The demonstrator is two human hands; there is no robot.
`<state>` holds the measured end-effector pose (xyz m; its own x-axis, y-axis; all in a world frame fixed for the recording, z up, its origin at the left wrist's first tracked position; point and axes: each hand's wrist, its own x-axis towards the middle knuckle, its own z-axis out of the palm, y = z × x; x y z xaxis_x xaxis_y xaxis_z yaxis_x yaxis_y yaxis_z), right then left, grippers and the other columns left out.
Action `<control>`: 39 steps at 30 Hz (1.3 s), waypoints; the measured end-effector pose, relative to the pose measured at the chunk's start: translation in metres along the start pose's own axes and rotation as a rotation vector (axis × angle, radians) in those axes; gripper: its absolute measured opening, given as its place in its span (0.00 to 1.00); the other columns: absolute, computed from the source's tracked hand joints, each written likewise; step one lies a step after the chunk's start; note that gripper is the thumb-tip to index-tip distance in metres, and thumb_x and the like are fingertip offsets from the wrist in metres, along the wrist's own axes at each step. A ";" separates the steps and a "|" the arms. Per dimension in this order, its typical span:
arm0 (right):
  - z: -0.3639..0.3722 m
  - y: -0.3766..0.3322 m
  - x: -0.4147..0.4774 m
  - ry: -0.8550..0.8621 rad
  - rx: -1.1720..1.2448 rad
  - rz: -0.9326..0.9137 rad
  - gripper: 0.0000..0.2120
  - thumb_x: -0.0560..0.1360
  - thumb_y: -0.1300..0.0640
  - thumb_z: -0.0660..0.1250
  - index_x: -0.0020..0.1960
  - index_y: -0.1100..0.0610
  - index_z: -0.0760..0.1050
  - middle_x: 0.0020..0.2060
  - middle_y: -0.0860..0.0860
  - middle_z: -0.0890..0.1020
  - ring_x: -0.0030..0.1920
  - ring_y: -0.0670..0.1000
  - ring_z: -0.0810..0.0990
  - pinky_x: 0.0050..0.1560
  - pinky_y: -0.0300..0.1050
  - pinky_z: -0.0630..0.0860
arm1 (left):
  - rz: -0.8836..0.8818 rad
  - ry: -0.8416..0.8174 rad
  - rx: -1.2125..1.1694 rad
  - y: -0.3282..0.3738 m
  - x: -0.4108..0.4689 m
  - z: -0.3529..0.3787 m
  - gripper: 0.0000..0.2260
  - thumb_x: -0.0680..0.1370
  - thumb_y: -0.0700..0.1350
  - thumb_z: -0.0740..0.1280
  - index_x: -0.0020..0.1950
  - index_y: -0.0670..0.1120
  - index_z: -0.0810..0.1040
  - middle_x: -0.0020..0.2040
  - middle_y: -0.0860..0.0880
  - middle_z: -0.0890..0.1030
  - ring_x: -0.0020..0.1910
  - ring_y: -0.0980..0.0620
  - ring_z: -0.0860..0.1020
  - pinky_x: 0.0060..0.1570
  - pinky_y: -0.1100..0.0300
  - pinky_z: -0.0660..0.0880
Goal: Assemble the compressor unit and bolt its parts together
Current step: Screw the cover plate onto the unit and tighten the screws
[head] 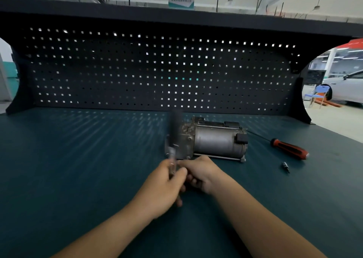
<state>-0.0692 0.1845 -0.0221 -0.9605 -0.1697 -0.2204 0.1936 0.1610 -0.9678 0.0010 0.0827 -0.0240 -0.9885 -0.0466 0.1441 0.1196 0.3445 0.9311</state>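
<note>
the compressor (212,139) lies mid-bench (78,159), at 12 o'clock from the hands. the left hand (165,185) grips a blurred tool (172,161) upright. the right hand (202,175) curls at its lower end, likely fitting a bit; i cannot tell its hold. a screwdriver (288,148) waits at 3 o'clock.

open mat (78,159) left of compressor (214,141), screwdriver (288,148) and bit (285,166) obstructing right
</note>
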 end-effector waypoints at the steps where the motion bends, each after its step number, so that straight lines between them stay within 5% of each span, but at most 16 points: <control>1: 0.000 -0.001 0.001 -0.003 0.048 0.030 0.15 0.76 0.62 0.63 0.31 0.59 0.68 0.13 0.46 0.67 0.13 0.41 0.62 0.14 0.30 0.57 | -0.186 -0.033 -0.253 0.005 0.001 -0.001 0.07 0.80 0.47 0.58 0.43 0.51 0.72 0.31 0.54 0.79 0.23 0.57 0.76 0.31 0.61 0.70; 3: -0.001 -0.003 0.002 -0.007 0.106 0.068 0.15 0.76 0.61 0.63 0.31 0.59 0.68 0.14 0.46 0.68 0.13 0.41 0.62 0.14 0.30 0.57 | -0.449 -0.123 -0.616 0.011 0.001 -0.006 0.09 0.79 0.46 0.58 0.43 0.46 0.76 0.32 0.51 0.82 0.23 0.57 0.77 0.30 0.63 0.70; 6: -0.002 -0.003 0.002 -0.028 0.125 0.099 0.16 0.77 0.59 0.63 0.31 0.58 0.67 0.14 0.46 0.68 0.14 0.41 0.63 0.14 0.30 0.58 | -0.443 -0.166 -0.662 0.010 0.001 -0.010 0.09 0.79 0.46 0.59 0.45 0.44 0.76 0.30 0.50 0.81 0.22 0.57 0.76 0.23 0.67 0.70; 9: -0.002 0.000 0.002 -0.047 0.064 0.092 0.16 0.77 0.58 0.62 0.32 0.58 0.68 0.14 0.46 0.68 0.13 0.41 0.62 0.14 0.31 0.57 | -0.171 -0.097 -0.113 0.002 0.002 -0.008 0.10 0.79 0.43 0.60 0.38 0.46 0.73 0.29 0.51 0.77 0.24 0.57 0.74 0.25 0.65 0.69; 13: 0.000 0.007 0.001 -0.031 -0.122 -0.055 0.18 0.76 0.61 0.61 0.28 0.58 0.67 0.13 0.46 0.68 0.13 0.41 0.62 0.15 0.31 0.57 | 0.189 0.032 0.727 -0.006 -0.002 -0.001 0.05 0.76 0.47 0.58 0.51 0.50 0.67 0.41 0.53 0.75 0.45 0.50 0.77 0.40 0.57 0.70; 17: -0.001 0.011 0.000 -0.007 -0.133 -0.145 0.22 0.74 0.61 0.67 0.23 0.57 0.65 0.15 0.47 0.68 0.17 0.44 0.65 0.21 0.33 0.61 | 0.408 0.109 1.094 -0.014 -0.002 0.012 0.19 0.78 0.46 0.55 0.69 0.47 0.56 0.50 0.49 0.76 0.48 0.47 0.77 0.37 0.57 0.64; 20: 0.001 0.011 0.004 0.068 -0.167 -0.147 0.20 0.73 0.56 0.69 0.25 0.59 0.69 0.21 0.52 0.73 0.22 0.47 0.69 0.26 0.39 0.66 | 0.447 0.097 1.265 -0.015 -0.001 0.012 0.22 0.79 0.44 0.55 0.72 0.44 0.53 0.54 0.46 0.73 0.50 0.45 0.77 0.37 0.56 0.63; 24: 0.000 0.008 0.005 0.123 -0.365 -0.174 0.19 0.73 0.56 0.68 0.27 0.58 0.67 0.19 0.48 0.71 0.25 0.47 0.70 0.29 0.38 0.67 | 0.331 0.016 0.847 -0.015 -0.002 0.006 0.11 0.78 0.48 0.58 0.59 0.51 0.63 0.49 0.51 0.75 0.50 0.46 0.76 0.42 0.55 0.69; 27: 0.000 0.007 0.003 0.070 -0.256 -0.132 0.17 0.74 0.65 0.63 0.27 0.59 0.66 0.13 0.47 0.68 0.15 0.43 0.65 0.17 0.34 0.60 | 0.066 -0.042 0.213 -0.009 -0.001 0.008 0.01 0.79 0.45 0.60 0.49 0.49 0.68 0.39 0.51 0.75 0.34 0.51 0.76 0.36 0.58 0.73; 30: -0.002 0.004 0.000 0.042 -0.071 -0.066 0.17 0.75 0.62 0.64 0.28 0.59 0.67 0.12 0.48 0.67 0.13 0.44 0.64 0.17 0.32 0.59 | -0.312 -0.048 -0.634 0.011 -0.001 0.011 0.11 0.80 0.43 0.59 0.42 0.40 0.76 0.30 0.46 0.79 0.21 0.55 0.74 0.21 0.66 0.72; 33: -0.002 0.001 0.000 -0.008 0.043 -0.021 0.15 0.77 0.61 0.62 0.31 0.58 0.68 0.13 0.47 0.67 0.14 0.43 0.65 0.17 0.32 0.60 | -0.391 -0.017 -0.879 0.017 0.001 0.006 0.21 0.80 0.41 0.59 0.29 0.40 0.79 0.26 0.44 0.79 0.19 0.55 0.74 0.19 0.68 0.71; 35: 0.000 0.003 0.000 -0.034 0.019 -0.010 0.14 0.77 0.60 0.61 0.33 0.60 0.69 0.14 0.48 0.69 0.14 0.43 0.65 0.16 0.33 0.60 | -0.273 -0.039 -0.570 0.013 0.000 0.004 0.12 0.80 0.40 0.58 0.39 0.43 0.76 0.26 0.49 0.77 0.19 0.57 0.71 0.19 0.68 0.67; 37: 0.001 0.005 -0.001 -0.051 -0.034 -0.020 0.15 0.77 0.61 0.61 0.32 0.59 0.69 0.14 0.47 0.69 0.15 0.43 0.65 0.16 0.33 0.59 | 0.012 -0.005 0.005 0.000 -0.001 0.003 0.04 0.79 0.41 0.58 0.50 0.47 0.71 0.30 0.53 0.75 0.24 0.58 0.72 0.24 0.68 0.66; 39: -0.001 0.007 0.000 -0.027 -0.128 -0.062 0.15 0.76 0.66 0.61 0.30 0.60 0.68 0.14 0.46 0.70 0.16 0.42 0.66 0.18 0.33 0.61 | 0.266 0.000 0.526 -0.012 -0.001 0.002 0.11 0.78 0.45 0.59 0.60 0.52 0.65 0.39 0.53 0.77 0.38 0.54 0.77 0.36 0.63 0.71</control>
<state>-0.0684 0.1863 -0.0288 -0.9638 -0.2090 -0.1653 0.1052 0.2714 -0.9567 0.0005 0.0805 -0.0356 -0.9309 0.1052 0.3499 0.3011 0.7633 0.5717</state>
